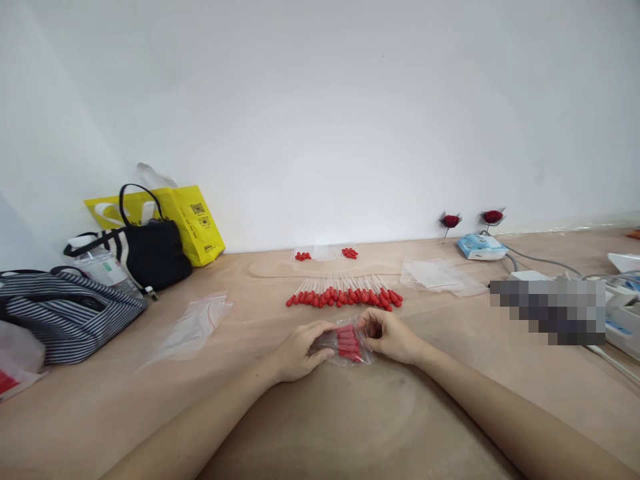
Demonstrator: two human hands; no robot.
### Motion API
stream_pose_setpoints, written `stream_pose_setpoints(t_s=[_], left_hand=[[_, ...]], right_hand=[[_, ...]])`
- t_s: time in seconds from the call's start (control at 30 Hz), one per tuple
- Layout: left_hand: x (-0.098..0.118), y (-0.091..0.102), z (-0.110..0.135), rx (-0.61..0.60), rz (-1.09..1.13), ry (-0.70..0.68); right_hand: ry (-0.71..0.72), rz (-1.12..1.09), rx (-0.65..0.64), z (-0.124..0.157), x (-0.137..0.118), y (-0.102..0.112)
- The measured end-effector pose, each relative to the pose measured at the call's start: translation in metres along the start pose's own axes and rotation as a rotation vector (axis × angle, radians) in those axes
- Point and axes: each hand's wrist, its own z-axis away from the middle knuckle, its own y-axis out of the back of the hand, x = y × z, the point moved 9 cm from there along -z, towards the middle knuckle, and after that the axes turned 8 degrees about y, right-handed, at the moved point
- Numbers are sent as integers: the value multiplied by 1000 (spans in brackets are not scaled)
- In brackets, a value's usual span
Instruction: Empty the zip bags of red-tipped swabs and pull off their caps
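A clear plastic zip bag (pixel 367 356) lies between my hands, low over the table. Several red-tipped sticks (pixel 349 343) show through it, side by side with the tips to the right. My left hand (pixel 301 351) is curled round the bag's left end, thumb in front and fingers behind. At the opposite side, my right hand (pixel 391 335) pinches the bag's edge between thumb and fingers. Just beyond my hands spreads a row of white sticks with red tips (pixel 345 297), the tips facing me. Farther back, by the wall, lie clear bags with red-tipped sticks (pixel 303 256).
Flat clear bags lie at left (pixel 195 323) and right (pixel 440 277). A striped bag (pixel 80 320), a black handbag (pixel 160 253) and a yellow bag (pixel 203 230) stand left. At right are a blue tissue pack (pixel 481 247), two dark red roses (pixel 493 217), cables and a blurred-out object.
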Motion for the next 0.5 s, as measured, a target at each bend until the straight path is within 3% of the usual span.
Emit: stream_pose_setpoints(t_s=[0.23, 0.5], left_hand=[[-5, -1, 2, 35, -14, -26], [-12, 0, 0, 110, 1, 27]], right_hand=[[-50, -101, -16, 0, 7, -3], [118, 77, -120, 1, -15, -12]])
